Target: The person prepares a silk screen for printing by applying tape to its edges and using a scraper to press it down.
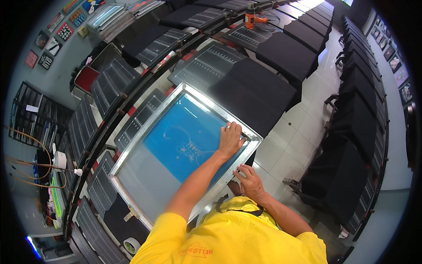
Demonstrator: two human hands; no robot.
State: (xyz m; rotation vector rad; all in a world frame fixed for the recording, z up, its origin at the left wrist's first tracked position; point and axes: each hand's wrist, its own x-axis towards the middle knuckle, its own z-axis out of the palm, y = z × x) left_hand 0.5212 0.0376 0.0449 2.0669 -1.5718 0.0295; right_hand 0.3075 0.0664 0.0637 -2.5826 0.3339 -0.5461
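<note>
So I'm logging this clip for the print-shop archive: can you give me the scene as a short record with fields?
setting: print workshop, long rows of black-covered platens
main thing: aluminium-framed printing screen with blue mesh, lying flat over a platen
left hand: palm down on the mesh by the frame's right edge
right hand: fingers resting on the frame's near right rail
nearby: orange heat gun on a far platen; tape roll at lower left

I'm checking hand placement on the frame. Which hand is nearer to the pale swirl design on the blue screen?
Left. The left hand lies on the blue mesh just right of the swirl design; the right hand rests at the metal screen frame's near edge, farther off.
</note>
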